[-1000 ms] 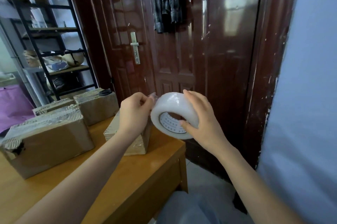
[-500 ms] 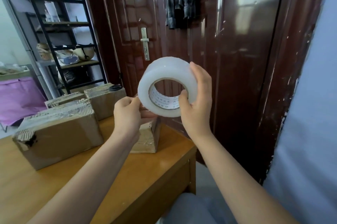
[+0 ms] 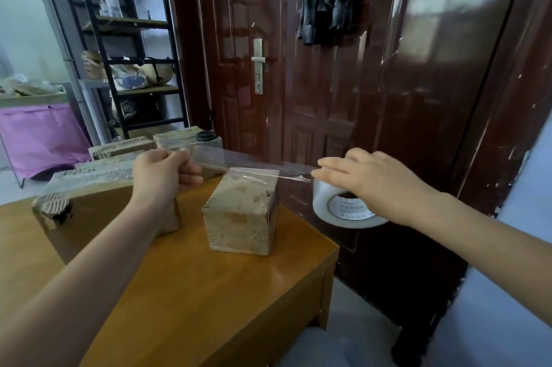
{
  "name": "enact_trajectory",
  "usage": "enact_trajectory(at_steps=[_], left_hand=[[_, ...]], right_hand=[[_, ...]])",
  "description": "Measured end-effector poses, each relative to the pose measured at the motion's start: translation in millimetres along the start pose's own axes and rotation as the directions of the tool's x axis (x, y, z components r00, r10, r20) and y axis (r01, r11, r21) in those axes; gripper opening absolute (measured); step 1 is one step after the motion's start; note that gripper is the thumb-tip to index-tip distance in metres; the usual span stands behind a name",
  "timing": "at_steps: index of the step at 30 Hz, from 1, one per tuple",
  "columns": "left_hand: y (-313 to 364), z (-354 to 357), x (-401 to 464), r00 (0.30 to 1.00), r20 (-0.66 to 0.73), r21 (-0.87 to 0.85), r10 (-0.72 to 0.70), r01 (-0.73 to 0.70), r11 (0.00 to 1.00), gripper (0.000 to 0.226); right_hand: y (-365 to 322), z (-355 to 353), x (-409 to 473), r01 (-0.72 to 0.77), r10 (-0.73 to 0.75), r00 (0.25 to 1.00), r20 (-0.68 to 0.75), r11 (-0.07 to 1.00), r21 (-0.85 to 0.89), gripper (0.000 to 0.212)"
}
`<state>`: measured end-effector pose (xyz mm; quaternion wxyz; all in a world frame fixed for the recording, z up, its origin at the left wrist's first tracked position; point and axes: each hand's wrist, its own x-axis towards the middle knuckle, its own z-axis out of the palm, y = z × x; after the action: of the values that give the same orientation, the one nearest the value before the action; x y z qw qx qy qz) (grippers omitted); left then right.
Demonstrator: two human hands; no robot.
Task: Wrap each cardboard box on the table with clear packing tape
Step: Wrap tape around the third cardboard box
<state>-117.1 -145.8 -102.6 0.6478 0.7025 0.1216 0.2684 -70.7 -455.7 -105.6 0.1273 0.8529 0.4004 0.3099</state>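
Observation:
A small cardboard box stands near the right end of the wooden table. Just above its top a strip of clear tape is stretched level between my hands. My left hand pinches the free end, left of the box. My right hand holds the tape roll from above, past the table's right edge. A larger box lies at the left, partly behind my left forearm. Two more boxes sit behind it.
A dark red door with a metal handle stands close behind the table. A black shelf rack and a pink bin are at the back left. A small black object lies on the far box. A pale wall is on the right.
The roll was raised in front of me with both hands close together. My hands have spread apart, drawing out a length of tape, and the roll has dropped to the right of the small box.

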Motion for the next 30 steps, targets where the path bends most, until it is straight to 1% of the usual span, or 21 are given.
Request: enact_trajectory(at_steps=[1, 2, 3, 4, 6, 7, 8, 10, 12, 14, 16, 18, 23, 30], left_hand=[[-5, 0, 0, 1.0, -0.003, -0.004, -0.003, 0.003, 1.0, 0.018], [-10, 1, 1, 1.0, -0.007, -0.015, -0.008, 0.008, 1.0, 0.018], [-13, 1, 1, 1.0, -0.011, -0.033, -0.017, 0.017, 0.999, 0.017], [-16, 2, 1, 1.0, -0.016, -0.052, -0.025, 0.024, 0.998, 0.017], [-19, 2, 1, 0.999, -0.033, -0.078, -0.04, 0.037, 0.996, 0.016], [-20, 2, 2, 0.998, -0.043, -0.088, -0.051, 0.047, 0.995, 0.016], [-22, 1, 1, 0.997, -0.053, -0.088, -0.063, 0.058, 0.994, 0.015], [-28, -3, 2, 0.997, -0.053, -0.036, -0.059, 0.057, 0.998, 0.016], [-34, -6, 2, 0.998, -0.054, 0.039, -0.038, 0.04, 0.998, 0.018], [-39, -8, 3, 0.998, -0.055, 0.077, -0.011, 0.015, 0.997, 0.02], [-42, -10, 5, 0.998, -0.059, 0.134, 0.019, -0.011, 0.991, 0.023], [-45, -11, 5, 0.997, -0.075, 0.183, 0.025, -0.011, 0.983, 0.025], [-48, -12, 7, 0.993, -0.099, 0.296, 0.066, -0.034, 0.955, 0.025], [-55, -19, 16, 0.992, -0.102, 0.283, 0.068, -0.037, 0.958, 0.025]], right_hand=[[0, 4, -2, -0.025, 0.026, 0.999, -0.022, 0.999, 0.022, 0.097], [2, 7, -4, -0.058, 0.063, 0.995, -0.082, 0.996, 0.064, 0.096], [2, 9, -7, -0.109, 0.132, 0.98, -0.15, 0.982, 0.157, 0.093], [3, 11, -8, -0.162, 0.219, 0.954, -0.206, 0.951, 0.264, 0.089], [3, 14, -10, -0.252, 0.4, 0.879, -0.261, 0.852, 0.458, 0.081], [3, 14, -12, -0.28, 0.47, 0.84, -0.271, 0.804, 0.525, 0.078], [3, 16, -14, -0.294, 0.507, 0.819, -0.269, 0.773, 0.562, 0.075], [4, 20, -16, -0.284, 0.5, 0.825, -0.262, 0.768, 0.574, 0.073], [6, 25, -20, -0.256, 0.449, 0.857, -0.253, 0.796, 0.548, 0.074], [8, 29, -23, -0.243, 0.41, 0.882, -0.231, 0.817, 0.523, 0.076], [6, 32, -24, -0.205, 0.342, 0.911, -0.23, 0.86, 0.467, 0.075], [1, 37, -24, -0.178, 0.302, 0.923, -0.236, 0.883, 0.435, 0.073], [-7, 45, -23, -0.2, 0.323, 0.921, -0.216, 0.871, 0.45, 0.077], [-13, 46, -15, -0.212, 0.329, 0.925, -0.188, 0.861, 0.463, 0.075]])
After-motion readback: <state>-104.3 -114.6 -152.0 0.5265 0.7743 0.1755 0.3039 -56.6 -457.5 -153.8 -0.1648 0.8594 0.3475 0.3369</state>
